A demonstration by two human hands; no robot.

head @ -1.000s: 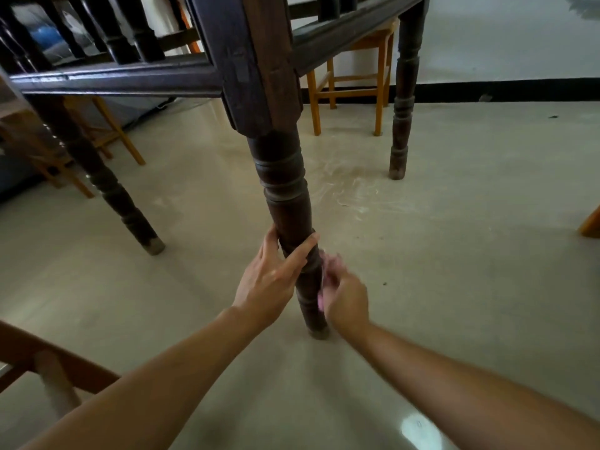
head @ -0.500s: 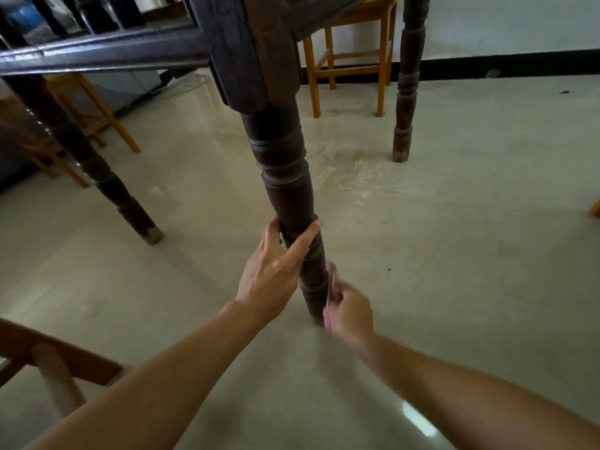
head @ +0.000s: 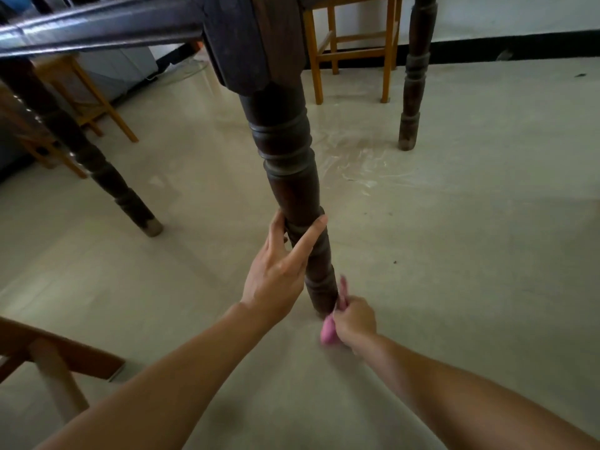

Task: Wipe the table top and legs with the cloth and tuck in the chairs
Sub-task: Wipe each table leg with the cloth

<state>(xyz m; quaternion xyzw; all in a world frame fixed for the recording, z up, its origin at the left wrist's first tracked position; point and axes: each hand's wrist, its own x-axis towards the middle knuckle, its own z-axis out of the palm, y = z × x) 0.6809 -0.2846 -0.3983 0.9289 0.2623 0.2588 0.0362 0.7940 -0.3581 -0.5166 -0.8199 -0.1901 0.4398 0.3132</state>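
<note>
Right, the pink cloth (head: 328, 332) is down at the very foot of the near table leg (head: 292, 190), bunched in the right hand (head: 354, 319). One end pokes up against the wood and the other hangs below the fist, just above the pale floor (head: 470, 271). That hand's fingers are curled tight round the cloth and press it to the right side of the leg's base. Motion blur softens them, so the individual fingers can't be told apart.

Higher up the same leg, the left hand (head: 276, 274) clasps the turned wood. Thumb and forefinger are spread in a wide V with the leg sitting in the fork, the thumb lying across the front. The other fingers are hidden.

Up top, the leg runs into the dark table rail (head: 97, 30). Two more turned legs show, a left leg (head: 97, 170) and a far right leg (head: 412, 79). Between the near leg and the far right one a light wooden chair (head: 354, 50) stands by the wall's black skirting (head: 503, 43). A second light chair (head: 87, 92) sits behind the left leg. A brown chair frame (head: 65, 349) cuts into the bottom-left corner. Pale scuff marks (head: 357, 164) streak the floor under the table.
</note>
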